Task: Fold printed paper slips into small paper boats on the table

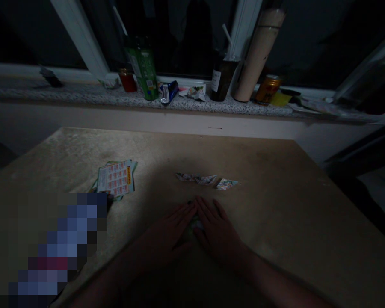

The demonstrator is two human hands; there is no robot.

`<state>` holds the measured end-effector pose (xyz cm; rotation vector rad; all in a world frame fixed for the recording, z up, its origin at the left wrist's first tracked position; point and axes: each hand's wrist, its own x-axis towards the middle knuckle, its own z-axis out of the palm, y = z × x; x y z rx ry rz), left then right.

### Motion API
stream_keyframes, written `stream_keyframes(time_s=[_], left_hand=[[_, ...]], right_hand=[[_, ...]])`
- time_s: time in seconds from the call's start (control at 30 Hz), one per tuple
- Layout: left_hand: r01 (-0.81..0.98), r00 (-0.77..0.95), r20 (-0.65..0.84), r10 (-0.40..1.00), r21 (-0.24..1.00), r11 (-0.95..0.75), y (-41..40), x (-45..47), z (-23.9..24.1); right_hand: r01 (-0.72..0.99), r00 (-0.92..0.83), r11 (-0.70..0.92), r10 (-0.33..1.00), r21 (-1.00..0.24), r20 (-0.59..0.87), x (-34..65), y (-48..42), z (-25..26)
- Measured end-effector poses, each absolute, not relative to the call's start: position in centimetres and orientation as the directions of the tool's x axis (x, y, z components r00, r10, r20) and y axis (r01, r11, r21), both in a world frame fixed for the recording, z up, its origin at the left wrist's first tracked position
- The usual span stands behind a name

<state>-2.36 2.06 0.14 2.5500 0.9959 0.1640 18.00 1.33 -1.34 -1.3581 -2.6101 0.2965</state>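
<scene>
The light is dim, softly shadowing the tabletop (276, 192).

The slip (196, 223) I press looks like paper, its finish too dim to tell. The folded pieces (206, 179) ahead of me are creased, printed paper; the sheets (115, 179) are flat and smooth. I see a smooth, faintly shiny tabletop (263, 171), a speckled, stone-like sill (186, 103) and a glossy, crinkled foil wrapper (169, 92).

The left hand (168, 226) and right hand (220, 229) are palm down over the worktop (269, 184), fingers (205, 209) extended toward its far edge, tips nearly meeting. Thumbs (183, 247) stand apart, turned inward; the bare forearms (272, 276) slant in from either side.
</scene>
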Motion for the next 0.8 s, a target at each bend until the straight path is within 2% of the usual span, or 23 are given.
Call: stream_keyframes(time_s=[0.37, 0.8], left_hand=[[0.651, 0.729, -0.059, 0.682, 0.368, -0.664, 0.5, -2.6, -0.1], [0.632, 0.735, -0.009, 0.678, 0.372, -0.68, -0.3, -3.0, -0.1]], right_hand=[[0.786, -0.554, 0.556, 0.828, -0.272, 0.091, 18.0, 1.3, -1.6], [0.799, -0.545, 0.546, 0.835, -0.253, 0.081, 17.8, 1.3, -1.3]])
